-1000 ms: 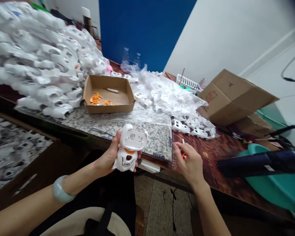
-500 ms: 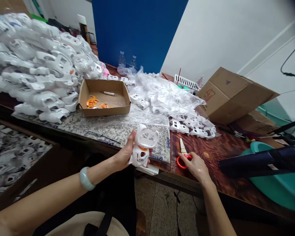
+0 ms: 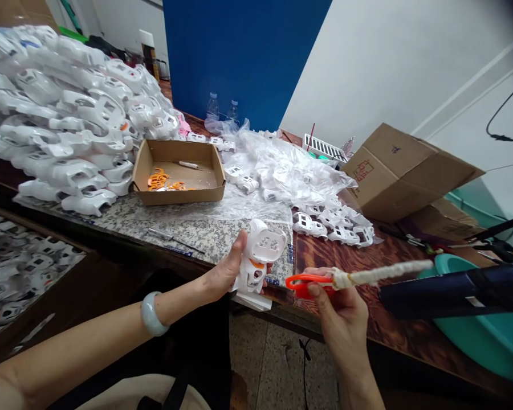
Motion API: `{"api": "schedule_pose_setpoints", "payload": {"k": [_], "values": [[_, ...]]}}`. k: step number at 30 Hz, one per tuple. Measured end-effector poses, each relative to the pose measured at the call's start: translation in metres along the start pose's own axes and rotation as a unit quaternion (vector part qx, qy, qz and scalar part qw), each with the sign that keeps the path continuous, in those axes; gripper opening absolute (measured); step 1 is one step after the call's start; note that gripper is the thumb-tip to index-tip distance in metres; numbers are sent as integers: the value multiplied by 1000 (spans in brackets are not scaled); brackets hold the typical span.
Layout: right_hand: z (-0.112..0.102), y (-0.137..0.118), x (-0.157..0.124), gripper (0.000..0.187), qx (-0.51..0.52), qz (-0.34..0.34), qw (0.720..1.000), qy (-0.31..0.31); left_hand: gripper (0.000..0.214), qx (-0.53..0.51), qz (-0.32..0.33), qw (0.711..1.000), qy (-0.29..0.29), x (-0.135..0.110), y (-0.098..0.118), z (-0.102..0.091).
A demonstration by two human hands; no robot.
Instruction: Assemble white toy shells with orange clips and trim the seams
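Note:
My left hand (image 3: 226, 271) grips a white moulded plastic housing (image 3: 263, 249) with an orange piece inside it, just above the near edge of a granite slab (image 3: 188, 230). My right hand (image 3: 342, 316) is shut on orange-handled scissors (image 3: 304, 283), held level. Their blades seem to be wrapped in white cord (image 3: 380, 274), which hides the metal. The wrapped end points right, above the wooden table top (image 3: 410, 324). A pale bangle (image 3: 151, 314) circles my left wrist.
A large heap of white housings (image 3: 68, 128) fills the back left, beside a cardboard tray (image 3: 179, 196) holding orange pieces. More housings and a plastic bag (image 3: 290, 171) lie behind my hands. A cardboard box (image 3: 393, 176), dark tube (image 3: 457, 299) and teal basin (image 3: 483, 336) stand right.
My right hand has lifted the orange-handled scissors off the table, and the long white wrapped end now points right. My left hand has turned the housing slightly.

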State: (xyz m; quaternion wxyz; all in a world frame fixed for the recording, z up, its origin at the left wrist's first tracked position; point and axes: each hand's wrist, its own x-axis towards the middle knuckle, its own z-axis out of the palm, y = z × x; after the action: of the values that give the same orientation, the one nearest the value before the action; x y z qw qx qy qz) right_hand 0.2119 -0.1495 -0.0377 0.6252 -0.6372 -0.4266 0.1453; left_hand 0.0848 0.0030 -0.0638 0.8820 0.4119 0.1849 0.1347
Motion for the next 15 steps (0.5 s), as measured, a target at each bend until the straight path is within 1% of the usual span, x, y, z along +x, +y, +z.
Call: {"api": "schedule_pose_setpoints", "payload": {"k": [1,2,4,6,9,12,15], "values": [[6,-1,-1,11,-14,-38,999,-22,83,7,5,1000,6,0,0,0],[10,-2,-1,11,-32,-72,996,-41,83,14,12,1000,13,0,0,1],[17,-2,-1,17,-72,-123,987,-70,81,31,29,999,18,-2,1,2],[22,-2,0,21,-107,-156,978,-84,80,52,46,998,12,-5,3,4],[28,-3,2,21,-142,-183,968,-97,77,65,59,996,1,-10,6,6],[32,-3,2,19,-167,-210,959,-96,77,73,58,996,5,-13,7,5],[33,-2,1,15,-185,-211,955,-99,75,82,63,995,11,-14,8,3]]}}
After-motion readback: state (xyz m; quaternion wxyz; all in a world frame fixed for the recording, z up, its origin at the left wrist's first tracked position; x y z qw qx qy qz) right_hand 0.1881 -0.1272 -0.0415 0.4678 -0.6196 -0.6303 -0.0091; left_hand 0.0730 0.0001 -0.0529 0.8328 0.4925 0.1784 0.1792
